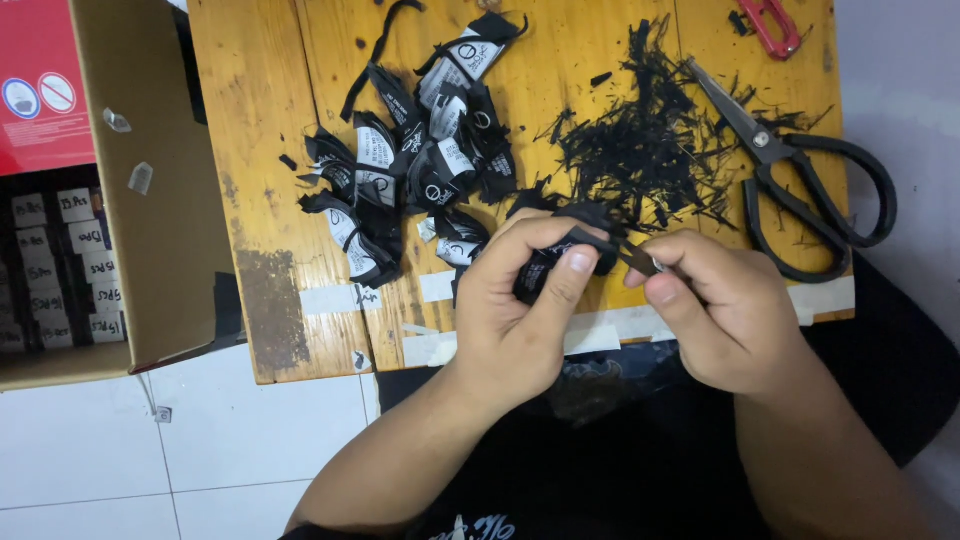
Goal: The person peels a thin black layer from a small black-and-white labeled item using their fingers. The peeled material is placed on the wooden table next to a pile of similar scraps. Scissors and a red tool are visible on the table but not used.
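Observation:
My left hand (520, 310) grips a folded black fabric label (568, 240) just above the near edge of a small wooden table (270, 200). My right hand (725, 310) pinches a small dark metal tool (640, 260) whose tip touches the label. Behind my hands lies a heap of black and white fabric labels (415, 150). A pile of black thread and fabric trimmings (645, 145) lies to its right.
Large black-handled scissors (800, 175) lie at the table's right side. A small red-handled tool (768, 25) sits at the far right corner. An open cardboard box (150, 200) with tagged bundles stands at the left on a white tiled floor (200, 440).

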